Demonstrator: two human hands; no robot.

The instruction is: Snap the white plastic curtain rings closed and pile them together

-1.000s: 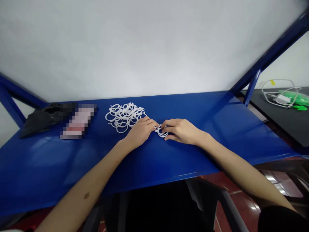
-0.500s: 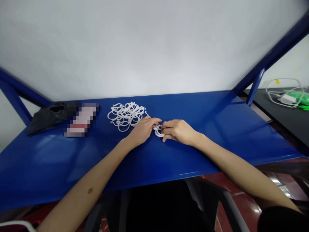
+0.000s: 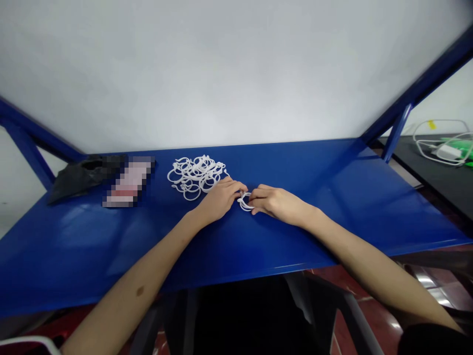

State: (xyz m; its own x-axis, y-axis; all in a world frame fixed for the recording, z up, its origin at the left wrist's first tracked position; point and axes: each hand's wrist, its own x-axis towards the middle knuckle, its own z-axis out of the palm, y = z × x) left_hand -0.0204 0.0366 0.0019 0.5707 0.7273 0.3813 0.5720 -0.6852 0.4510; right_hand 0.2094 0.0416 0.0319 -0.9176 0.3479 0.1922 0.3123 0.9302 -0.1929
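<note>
Some white rings (image 3: pixel 241 202) | left hand (image 3: pixel 220 196), right hand (image 3: pixel 275 203) holding | pink panel (image 3: pixel 132 176) pixelated

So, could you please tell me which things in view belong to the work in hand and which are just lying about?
In the work:
white rings at the fingertips of the left hand and right hand
probably the pile of similar rings

Apparently lying about:
black bag
pixelated item beside it
white block with cable
green item
</note>
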